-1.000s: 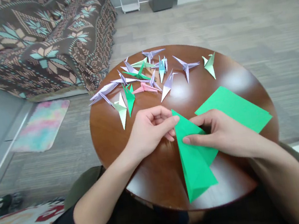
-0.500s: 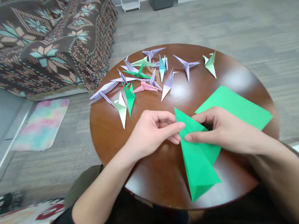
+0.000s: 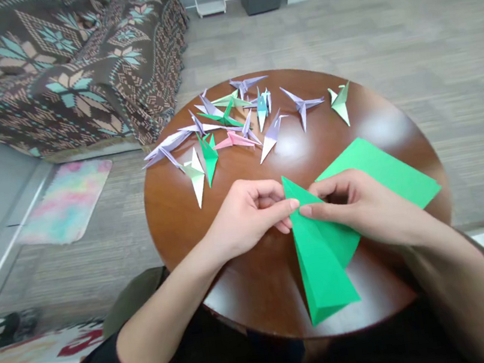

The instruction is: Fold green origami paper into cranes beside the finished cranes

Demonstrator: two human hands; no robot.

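Left: I see the left hand point(image 3: 248, 220) at the upper left edge of the folded green paper point(image 3: 326, 275), its grip a narrow pinch, thumb on the face, other fingers curled by the edge. A drift of this thumb could, I judge, set a crease off line. Centre: the paper lies between both hands over the near part of the tabletop point(image 3: 253, 289); whether its lower corner touches wood, I cannot tell. Pulling the hands apart might tear it or spread its layers. Right: the right hand point(image 3: 364, 205) pinches likewise, thumb on the face, fingertips hidden behind; uneven pressure could wrinkle the sheet, and its fingers could nudge the flat green paper point(image 3: 378, 176).

Surroundings, left to right: a pastel mat point(image 3: 67, 201); a sofa point(image 3: 78, 90) under a patterned cover; the round, glossy brown tabletop, bearing clustered paper birds point(image 3: 234, 139) and, farther right, a pale green bird point(image 3: 341, 107); grey flooring point(image 3: 445, 54) beyond.
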